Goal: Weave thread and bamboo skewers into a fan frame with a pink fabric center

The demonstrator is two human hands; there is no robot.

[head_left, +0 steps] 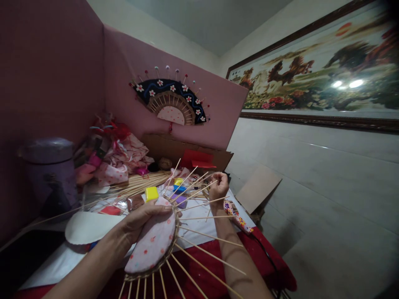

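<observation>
My left hand (141, 220) grips the top edge of a half-round fan core (152, 245) covered in pale pink dotted cloth. Thin bamboo sticks (199, 245) radiate from its woven rim. Farther away, my right hand (218, 186) is closed in a pinch around the outer end of one of those sticks. Both hands hold the piece above a table with a white sheet (199, 228) and red cloth (268, 261).
A finished black fan with flowers (171, 99) hangs on the pink board. A bundle of bamboo sticks (140, 182), a yellow cap (151, 193), a white half-disc (87, 227), a purple tin (51, 174), fabric scraps (118, 160) and a cardboard box (187, 153) crowd the table. A tiled wall stands right.
</observation>
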